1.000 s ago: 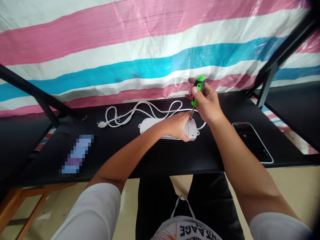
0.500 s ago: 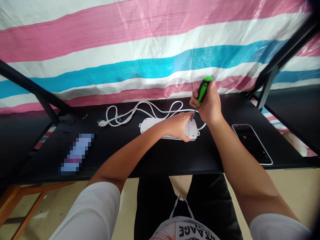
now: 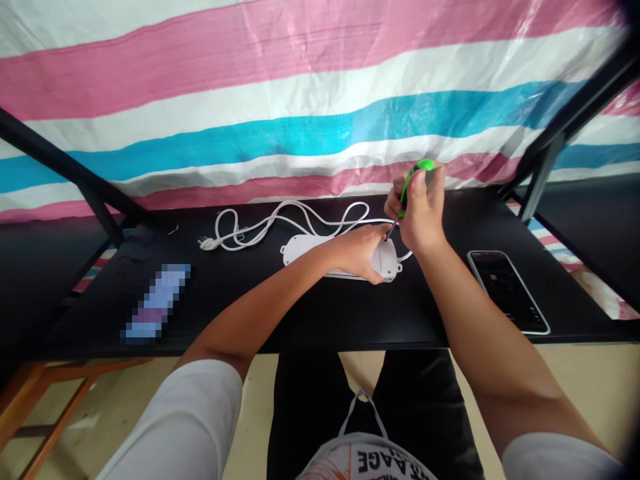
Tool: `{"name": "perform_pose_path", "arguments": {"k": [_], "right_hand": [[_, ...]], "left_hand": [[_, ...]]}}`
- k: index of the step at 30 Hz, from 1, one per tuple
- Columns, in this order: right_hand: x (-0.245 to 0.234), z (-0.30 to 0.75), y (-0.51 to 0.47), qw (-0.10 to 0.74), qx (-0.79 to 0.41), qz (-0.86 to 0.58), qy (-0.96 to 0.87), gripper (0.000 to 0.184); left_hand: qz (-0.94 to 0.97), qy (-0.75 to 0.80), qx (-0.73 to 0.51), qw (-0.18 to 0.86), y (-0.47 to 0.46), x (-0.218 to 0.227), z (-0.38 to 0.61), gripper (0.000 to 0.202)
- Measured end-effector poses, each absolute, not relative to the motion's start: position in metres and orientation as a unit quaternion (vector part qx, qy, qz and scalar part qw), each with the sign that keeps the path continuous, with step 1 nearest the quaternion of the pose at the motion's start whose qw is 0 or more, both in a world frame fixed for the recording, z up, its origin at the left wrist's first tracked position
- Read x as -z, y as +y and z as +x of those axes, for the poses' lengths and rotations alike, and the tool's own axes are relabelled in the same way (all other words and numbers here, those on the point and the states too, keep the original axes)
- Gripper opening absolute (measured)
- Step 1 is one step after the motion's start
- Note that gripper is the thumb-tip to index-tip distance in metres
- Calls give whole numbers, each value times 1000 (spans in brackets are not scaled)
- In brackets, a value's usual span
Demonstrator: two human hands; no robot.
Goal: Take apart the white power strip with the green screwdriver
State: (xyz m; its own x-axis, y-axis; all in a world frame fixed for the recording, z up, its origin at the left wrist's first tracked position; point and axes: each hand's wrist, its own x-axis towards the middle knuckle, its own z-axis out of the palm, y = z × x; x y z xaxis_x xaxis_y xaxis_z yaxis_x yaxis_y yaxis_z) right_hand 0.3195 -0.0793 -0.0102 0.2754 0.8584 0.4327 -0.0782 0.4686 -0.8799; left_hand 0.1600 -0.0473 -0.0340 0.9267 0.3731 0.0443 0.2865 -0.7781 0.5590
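Observation:
A white power strip (image 3: 300, 248) lies flat on the black table, its plain side with screw holes facing up. My left hand (image 3: 361, 252) is closed across its right half, gripping it by both long edges and covering its middle. In my right hand (image 3: 423, 207) is a green and black screwdriver (image 3: 425, 164), held by the handle and tilted. Its shaft points down to the strip's upper right corner, by my left fingertips; whether the tip sits in a screw is too small to tell. A white cord (image 3: 280, 215) with a plug (image 3: 209, 244) loops behind the strip.
To the right lies a phone (image 3: 509, 293) with a dark screen. A pixelated flat item (image 3: 159, 303) lies on the left. Black metal legs (image 3: 95, 200) frame the table (image 3: 350, 320), with a striped plastic sheet (image 3: 300, 140) behind. A wooden stool (image 3: 60, 400) stands lower left.
My right hand has rotated around the screwdriver handle, so the fingers and thumb now cover more of it. The left hand keeps its hold on the strip. The view has shifted slightly.

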Motion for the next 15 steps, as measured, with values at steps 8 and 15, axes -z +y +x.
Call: {"name": "perform_pose_path", "arguments": {"k": [8,15], "right_hand": [[11,316,-78,711,-293,-415,-487,62],[10,313,-80,707,-242,-422,-514,51]], "left_hand": [[941,167,-86,280,-45,39,161,104],[941,161,-90,284,-44,40,161,99]]}}
